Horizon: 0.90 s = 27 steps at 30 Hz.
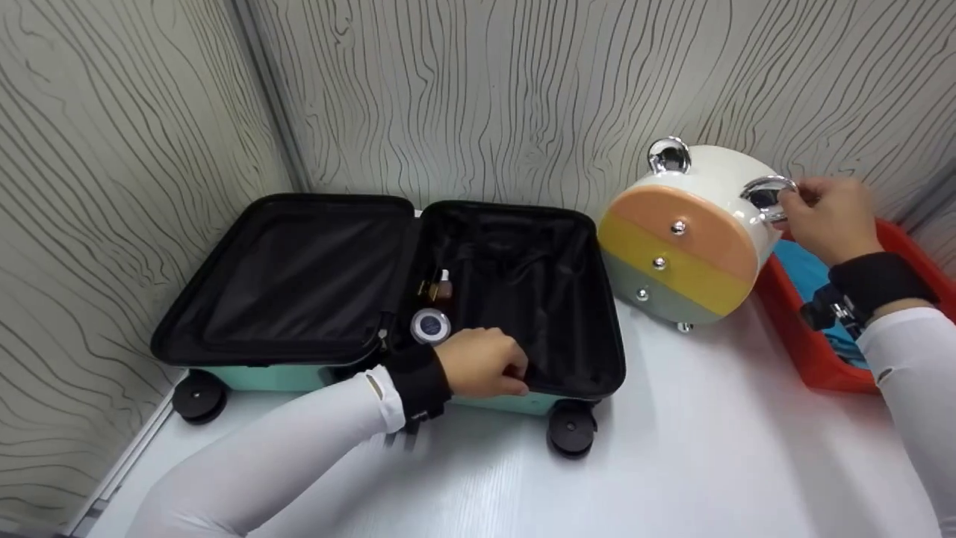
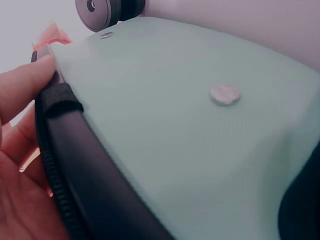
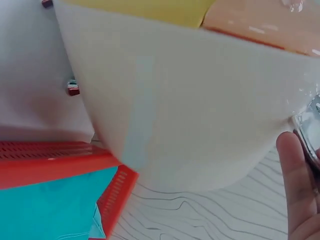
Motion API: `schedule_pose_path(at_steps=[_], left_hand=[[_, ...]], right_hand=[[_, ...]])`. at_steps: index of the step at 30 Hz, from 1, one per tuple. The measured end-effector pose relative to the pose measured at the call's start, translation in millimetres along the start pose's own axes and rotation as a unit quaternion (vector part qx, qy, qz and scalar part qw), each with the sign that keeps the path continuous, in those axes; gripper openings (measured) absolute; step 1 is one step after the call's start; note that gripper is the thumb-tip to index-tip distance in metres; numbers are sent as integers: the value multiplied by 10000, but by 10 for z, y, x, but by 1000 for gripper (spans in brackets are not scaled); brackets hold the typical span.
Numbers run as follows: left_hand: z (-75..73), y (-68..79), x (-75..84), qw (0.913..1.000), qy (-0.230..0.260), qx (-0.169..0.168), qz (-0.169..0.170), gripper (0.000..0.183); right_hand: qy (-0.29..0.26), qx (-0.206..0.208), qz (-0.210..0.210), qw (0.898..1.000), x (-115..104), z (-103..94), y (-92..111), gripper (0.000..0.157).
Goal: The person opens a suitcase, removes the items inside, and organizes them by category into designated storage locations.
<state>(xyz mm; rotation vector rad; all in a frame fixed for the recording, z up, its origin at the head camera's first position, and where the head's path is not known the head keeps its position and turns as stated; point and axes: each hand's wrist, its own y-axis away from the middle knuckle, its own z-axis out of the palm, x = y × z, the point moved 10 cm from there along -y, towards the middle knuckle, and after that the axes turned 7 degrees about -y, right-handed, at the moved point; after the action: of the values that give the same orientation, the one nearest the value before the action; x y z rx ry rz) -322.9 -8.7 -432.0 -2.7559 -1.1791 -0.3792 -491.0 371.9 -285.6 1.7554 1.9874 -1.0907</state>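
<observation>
An open suitcase (image 1: 523,404) with a mint-green shell and black lining lies flat. My left hand (image 1: 482,362) grips the front rim of its right half; in the left wrist view the thumb (image 2: 30,82) lies on the black rim (image 2: 90,150). To the right stands a tilted, rounded white drawer box (image 1: 702,246) with orange, yellow and grey-green front bands and silver knobs. Two silver ears sit on its top. My right hand (image 1: 836,217) pinches the right ear (image 1: 769,190). The right wrist view shows the box's white side (image 3: 200,115) near the thumb (image 3: 295,175).
Inside the suitcase, near its hinge, lie a round white-lidded jar (image 1: 431,326) and a small brown bottle (image 1: 444,288). A red basket (image 1: 799,329) holding blue cloth (image 1: 806,273) stands at the right. Wood-patterned walls (image 1: 463,97) rise behind and at the left.
</observation>
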Motion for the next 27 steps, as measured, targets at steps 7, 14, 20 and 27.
schedule_pose_path(at_steps=[7,14,20,27], left_hand=[[22,2,-11,10000,-40,57,20,23],[71,8,71,9992,-303,-86,256,15],[77,10,170,9970,-506,-114,576,25],[40,3,197,9956,-552,-81,749,28]], right_hand=[[-84,290,-301,9991,-237,-57,353,40],[415,491,-621,9960,-585,-42,778,33],[1164,437,-1331,9833,-959,39,1104,34],[1380,476,-1641,9756,-1231,95,1459,22]])
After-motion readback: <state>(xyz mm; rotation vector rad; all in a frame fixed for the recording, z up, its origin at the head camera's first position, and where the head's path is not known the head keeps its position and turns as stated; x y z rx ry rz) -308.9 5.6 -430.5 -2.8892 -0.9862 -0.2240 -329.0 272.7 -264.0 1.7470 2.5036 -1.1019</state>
